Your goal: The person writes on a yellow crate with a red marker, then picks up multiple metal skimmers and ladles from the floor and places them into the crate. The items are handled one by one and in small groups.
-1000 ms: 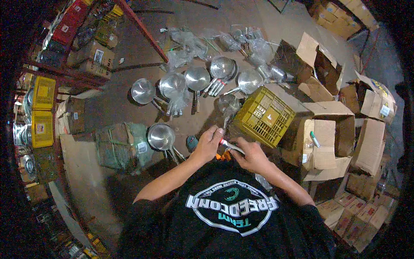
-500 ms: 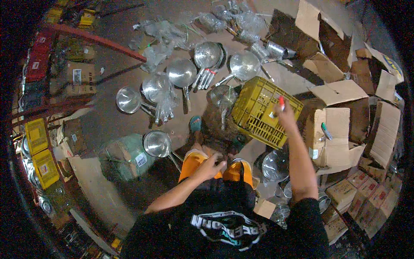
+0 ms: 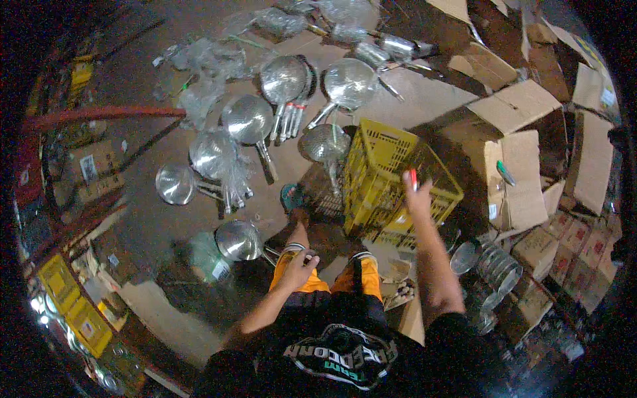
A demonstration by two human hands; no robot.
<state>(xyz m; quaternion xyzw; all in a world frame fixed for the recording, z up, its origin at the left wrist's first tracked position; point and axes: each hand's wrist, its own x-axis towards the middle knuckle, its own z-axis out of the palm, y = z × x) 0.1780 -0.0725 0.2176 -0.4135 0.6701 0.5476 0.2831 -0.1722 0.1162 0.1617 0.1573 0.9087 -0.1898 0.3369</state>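
Observation:
My right hand (image 3: 418,199) is closed round a small red-tipped stick (image 3: 413,179), shaped like a marker. It is over the yellow plastic crate (image 3: 377,136), whose slatted walls and hollow inside show. My left hand (image 3: 302,270) rests by my left knee, over the orange shorts, its fingers curled round something dark and too small to name. Just left of the crate lies a round metal pan (image 3: 325,142) with a long handle. Other long-handled pans (image 3: 247,119) lie on the floor further left, some wrapped in clear plastic.
Open cardboard boxes (image 3: 514,106) stand at the right, one with a green marker-like stick (image 3: 505,173) on its flap. Crumpled clear plastic (image 3: 202,66) lies at the far left. A red metal bar (image 3: 106,116) juts in from the left. Stacked metalware (image 3: 497,268) sits at lower right.
The view has shifted. The crate has tipped so that its hollow inside now shows. My right hand stays by it with the red-tipped stick; my left hand has moved toward my left knee.

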